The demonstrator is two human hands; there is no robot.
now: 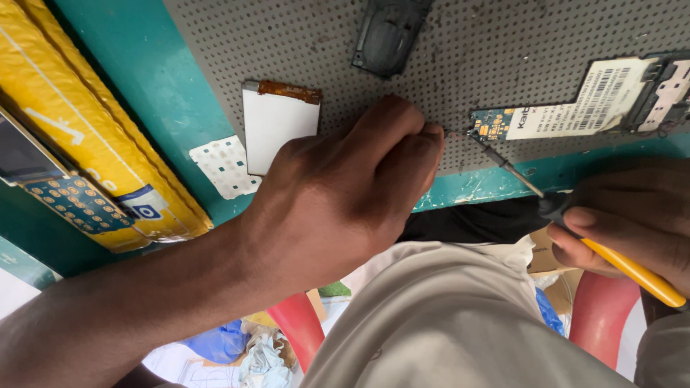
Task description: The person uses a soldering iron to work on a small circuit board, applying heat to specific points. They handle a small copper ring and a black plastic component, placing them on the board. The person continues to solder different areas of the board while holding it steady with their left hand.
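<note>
At the far left a yellow padded envelope (93, 144) lies on the teal counter (165, 93), with a keypad circuit strip (68, 201) resting on it. Right of it sit a white dotted keypad sheet (224, 167) and a small white display panel (279, 122) with an orange flex strip, on the edge of a grey perforated mat (503, 43). The left hand (345, 194) is curled, its fingertips pinched together against the mat; whatever they pinch is hidden. A black phone part (388, 32) lies above it. Just right of those fingertips, the metal tip of a soldering iron (514, 172) touches the left end of a blue circuit board (560, 115) bearing a white label. The right hand (625, 223) grips the iron's yellow handle.
</note>
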